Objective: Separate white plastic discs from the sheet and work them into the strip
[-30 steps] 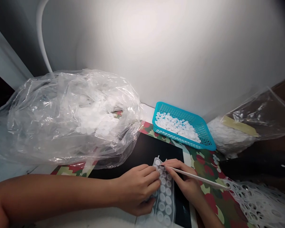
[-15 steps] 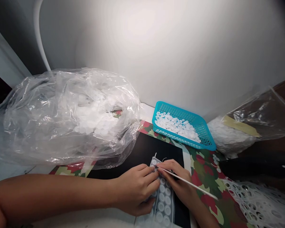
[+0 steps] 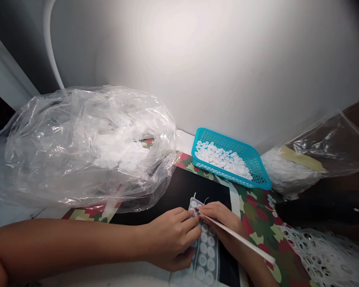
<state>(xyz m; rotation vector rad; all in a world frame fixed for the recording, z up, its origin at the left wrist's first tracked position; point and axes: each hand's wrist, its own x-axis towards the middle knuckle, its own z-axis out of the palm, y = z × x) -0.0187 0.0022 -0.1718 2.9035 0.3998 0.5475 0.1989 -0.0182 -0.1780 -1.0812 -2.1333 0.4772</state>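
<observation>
A translucent grey moulded strip (image 3: 202, 249) with rows of round white discs lies on a black mat (image 3: 197, 186). My left hand (image 3: 176, 239) is closed over its left side, fingers bent against it near the far end; the fingers hide part of the rows. Between the fingers of my right hand (image 3: 224, 221) is a slim white stick-like tool (image 3: 242, 238) with a dark tip. That tip meets the strip close to my left fingertips. Whether it touches a disc I cannot make out.
A large clear plastic bag (image 3: 56, 159) of white discs fills the left. Behind the mat stands a blue basket (image 3: 259, 167) holding many discs. Another bag (image 3: 293, 171) and a pile of white perforated scrap (image 3: 323, 255) are on the right, by a camouflage-patterned cloth (image 3: 261, 219).
The white tool has rolled in my right hand, showing a broader face, and its rear end sits slightly lower. My left hand and the strip have barely moved.
</observation>
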